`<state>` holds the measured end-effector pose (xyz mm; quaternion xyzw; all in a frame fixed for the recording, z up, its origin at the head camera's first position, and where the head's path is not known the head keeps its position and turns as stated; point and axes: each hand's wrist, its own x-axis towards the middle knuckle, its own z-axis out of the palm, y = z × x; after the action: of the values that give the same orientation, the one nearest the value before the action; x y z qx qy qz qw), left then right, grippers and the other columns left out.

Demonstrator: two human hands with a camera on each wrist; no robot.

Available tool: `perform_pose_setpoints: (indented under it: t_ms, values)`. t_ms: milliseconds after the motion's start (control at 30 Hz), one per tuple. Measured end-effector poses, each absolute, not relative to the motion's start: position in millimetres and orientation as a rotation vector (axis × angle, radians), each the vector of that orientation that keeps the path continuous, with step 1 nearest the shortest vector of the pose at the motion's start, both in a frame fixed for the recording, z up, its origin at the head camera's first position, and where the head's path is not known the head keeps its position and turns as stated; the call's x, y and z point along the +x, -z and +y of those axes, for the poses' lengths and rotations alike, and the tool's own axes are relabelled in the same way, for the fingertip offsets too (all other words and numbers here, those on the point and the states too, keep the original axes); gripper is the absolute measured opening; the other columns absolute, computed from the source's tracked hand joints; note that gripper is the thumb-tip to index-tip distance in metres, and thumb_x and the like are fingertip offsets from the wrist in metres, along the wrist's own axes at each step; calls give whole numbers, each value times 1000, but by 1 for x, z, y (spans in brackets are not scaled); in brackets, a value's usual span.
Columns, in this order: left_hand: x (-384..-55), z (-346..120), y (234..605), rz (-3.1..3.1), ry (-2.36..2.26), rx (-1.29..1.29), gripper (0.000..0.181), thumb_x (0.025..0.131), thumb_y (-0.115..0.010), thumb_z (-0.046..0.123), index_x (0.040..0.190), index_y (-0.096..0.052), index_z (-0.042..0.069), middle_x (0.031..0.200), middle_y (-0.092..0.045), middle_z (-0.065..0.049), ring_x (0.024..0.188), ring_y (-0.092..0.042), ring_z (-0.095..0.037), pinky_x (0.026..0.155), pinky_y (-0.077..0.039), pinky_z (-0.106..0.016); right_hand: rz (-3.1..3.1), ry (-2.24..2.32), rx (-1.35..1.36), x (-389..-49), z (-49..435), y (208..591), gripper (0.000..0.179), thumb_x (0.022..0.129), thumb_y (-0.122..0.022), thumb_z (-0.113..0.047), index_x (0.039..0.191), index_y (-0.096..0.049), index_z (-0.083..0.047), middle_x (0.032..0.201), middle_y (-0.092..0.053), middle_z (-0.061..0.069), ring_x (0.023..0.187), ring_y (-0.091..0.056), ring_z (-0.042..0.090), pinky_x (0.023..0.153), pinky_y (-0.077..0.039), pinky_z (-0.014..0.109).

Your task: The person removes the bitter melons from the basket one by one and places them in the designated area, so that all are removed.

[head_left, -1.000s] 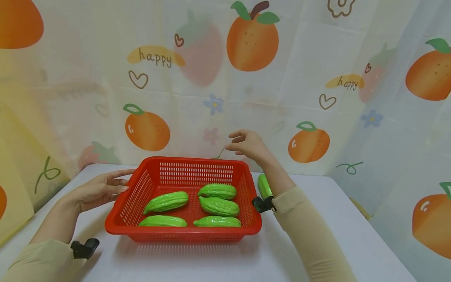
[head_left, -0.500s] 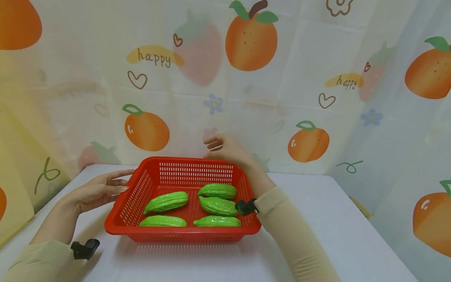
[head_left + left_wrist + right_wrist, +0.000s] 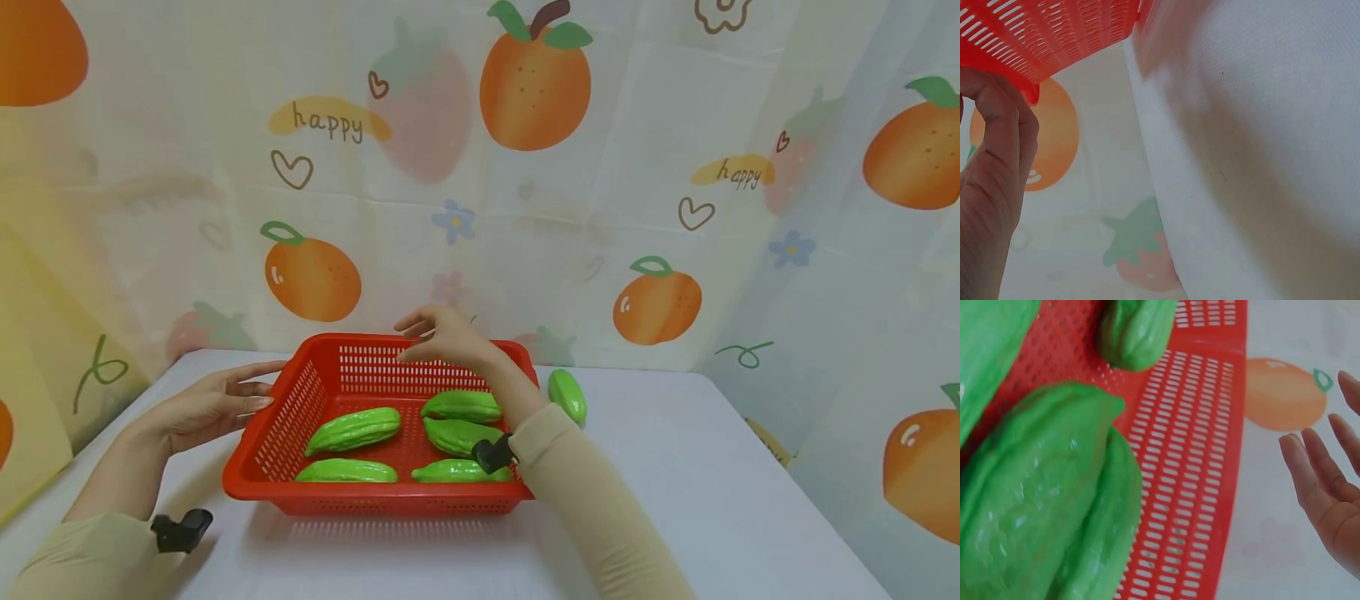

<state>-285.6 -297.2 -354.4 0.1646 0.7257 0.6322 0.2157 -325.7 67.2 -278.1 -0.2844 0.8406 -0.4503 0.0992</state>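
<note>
A red slotted plastic basket [image 3: 390,492] stands on the table with several green bitter melons inside. Two of these, one bitter melon [image 3: 354,429] and another in front of it, lie in its left half; the others, such as the rear bitter melon [image 3: 459,406], lie on the right. My left hand [image 3: 213,406] grips the basket's left rim, fingers bent at the edge in the left wrist view. My right hand [image 3: 444,337] hovers above the back of the basket, fingers loosely spread and holding nothing. Its forearm crosses the right rim and partly covers the melons there.
One more bitter melon [image 3: 567,396] lies on the white tabletop [image 3: 675,467], just right of the basket. A fruit-printed curtain [image 3: 525,225] hangs behind the table. Each wrist wears a black mount, such as the left mount [image 3: 180,530].
My right hand has moved left and down, from beyond the basket's right rear corner to over its back wall. The melon outside is visible again past the forearm. The left hand has stayed put.
</note>
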Motion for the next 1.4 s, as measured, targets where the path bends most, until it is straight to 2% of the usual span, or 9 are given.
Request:
perform_pose_setpoints:
  t_ms: [300, 533, 733, 1067, 1267, 1400]
  values:
    - [-286, -298, 356, 2017, -1757, 450, 46, 102, -49, 9, 140, -43, 35, 112, -66, 7, 102, -65, -9, 88, -59, -28, 2463, 1278, -860, -327, 47, 290, 45, 86, -75, -13, 128, -61, -7, 134, -60, 19, 124, -59, 33, 90, -56, 33]
    - [-286, -297, 355, 1997, -1776, 462, 45, 102, -48, 8, 138, -45, 35, 112, -66, 6, 102, -65, -9, 88, -59, -28, 2406, 1270, -813, -330, 35, 292, 47, 86, -76, -15, 130, -60, -8, 135, -59, 19, 109, -64, 22, 97, -56, 45]
    - [-286, -296, 355, 1998, -1782, 454, 44, 102, -49, 8, 136, -45, 36, 110, -65, 6, 101, -65, -8, 87, -60, -28, 2345, 1264, -841, -333, 29, 297, 50, 87, -74, -12, 133, -57, -4, 136, -59, 21, 112, -63, 22, 98, -55, 48]
    - [-286, -297, 357, 2013, -1772, 445, 45, 102, -49, 8, 138, -44, 35, 109, -64, 7, 100, -64, -8, 87, -60, -28, 2273, 1183, -778, -334, 26, 312, 51, 87, -75, -15, 134, -57, -6, 136, -60, 19, 101, -64, 12, 97, -56, 43]
    - [-287, -297, 357, 2009, -1771, 454, 45, 102, -49, 8, 139, -44, 33, 110, -64, 6, 101, -64, -8, 87, -59, -28, 2291, 1114, -784, -335, 26, 318, 47, 87, -74, -14, 132, -59, -8, 137, -59, 18, 103, -63, 12, 98, -55, 44]
    - [-286, -297, 356, 2000, -1775, 468, 46, 102, -49, 8, 140, -43, 32, 111, -65, 6, 101, -65, -9, 87, -59, -28, 2310, 1013, -807, -336, 25, 322, 48, 88, -74, -15, 133, -59, -9, 138, -59, 17, 106, -63, 14, 94, -57, 38]
